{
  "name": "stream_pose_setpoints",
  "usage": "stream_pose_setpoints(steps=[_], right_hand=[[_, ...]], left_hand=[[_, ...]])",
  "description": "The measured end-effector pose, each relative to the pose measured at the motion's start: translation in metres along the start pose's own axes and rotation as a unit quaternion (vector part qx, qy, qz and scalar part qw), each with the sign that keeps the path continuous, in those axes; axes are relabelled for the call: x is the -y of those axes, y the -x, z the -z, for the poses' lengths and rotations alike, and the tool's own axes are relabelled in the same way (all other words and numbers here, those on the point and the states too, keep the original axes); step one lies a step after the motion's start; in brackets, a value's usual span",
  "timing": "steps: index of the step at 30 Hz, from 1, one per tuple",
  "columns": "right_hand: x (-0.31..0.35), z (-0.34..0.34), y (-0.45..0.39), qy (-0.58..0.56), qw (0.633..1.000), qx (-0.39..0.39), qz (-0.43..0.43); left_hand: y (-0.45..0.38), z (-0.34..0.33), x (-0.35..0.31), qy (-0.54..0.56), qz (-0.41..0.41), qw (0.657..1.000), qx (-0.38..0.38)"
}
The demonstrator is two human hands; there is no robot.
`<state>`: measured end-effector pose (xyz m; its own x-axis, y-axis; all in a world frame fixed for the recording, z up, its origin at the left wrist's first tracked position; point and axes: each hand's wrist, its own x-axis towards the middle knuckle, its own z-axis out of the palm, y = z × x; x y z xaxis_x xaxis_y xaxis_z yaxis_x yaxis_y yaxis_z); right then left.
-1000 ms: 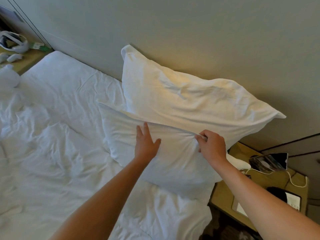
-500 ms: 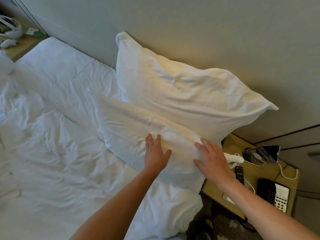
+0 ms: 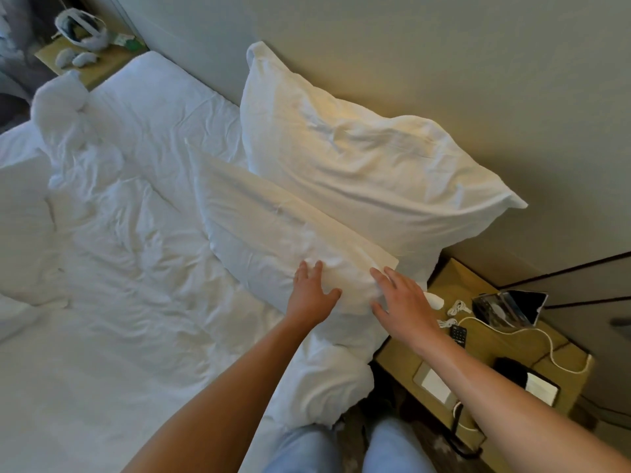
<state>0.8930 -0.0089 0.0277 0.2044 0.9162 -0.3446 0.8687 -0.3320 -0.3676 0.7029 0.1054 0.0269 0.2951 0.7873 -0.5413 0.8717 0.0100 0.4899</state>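
— Pinch released: the right hand [image 3: 404,307] now lies flat, fingers spread, like the left hand [image 3: 312,295], on the front pillow [image 3: 266,227].
— It leans on the back pillow [image 3: 358,165]; press evenly so it sits square.

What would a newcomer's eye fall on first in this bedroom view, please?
Two white pillows dominate: the back pillow leans on the wall, and the front pillow lies against it on the rumpled bed. The left hand and right hand press flat on the front pillow's near end. Right of them, a nightstand holds a remote control.
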Motion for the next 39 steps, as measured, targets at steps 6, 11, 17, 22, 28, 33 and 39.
stream_pose_setpoints(steps=[6,11,17,22,28,33,39], right_hand=[[-0.027,0.005,0.001,-0.038,0.997,0.05,0.05],[-0.043,0.016,0.018,-0.05,0.993,0.06,0.087],[-0.032,0.04,0.053,-0.044,0.983,0.043,0.171],[0.011,0.041,0.095,-0.106,0.966,0.126,0.197],[0.102,-0.007,0.183,-0.072,0.923,0.263,0.273],[0.2,-0.072,0.293,-0.026,0.876,0.332,0.35],[0.313,-0.158,0.446,-0.034,0.797,0.409,0.443]], left_hand=[[0.025,-0.024,-0.023,0.068,0.053,0.996,0.002],[0.061,-0.039,-0.04,0.188,0.073,0.979,-0.011],[0.138,-0.03,-0.034,0.42,0.148,0.891,-0.092],[0.239,-0.023,0.011,0.538,0.171,0.797,-0.216],[0.401,-0.047,0.093,0.6,0.225,0.665,-0.384],[0.553,-0.109,0.147,0.591,0.289,0.578,-0.483],[0.705,-0.195,0.2,0.6,0.361,0.468,-0.539]])
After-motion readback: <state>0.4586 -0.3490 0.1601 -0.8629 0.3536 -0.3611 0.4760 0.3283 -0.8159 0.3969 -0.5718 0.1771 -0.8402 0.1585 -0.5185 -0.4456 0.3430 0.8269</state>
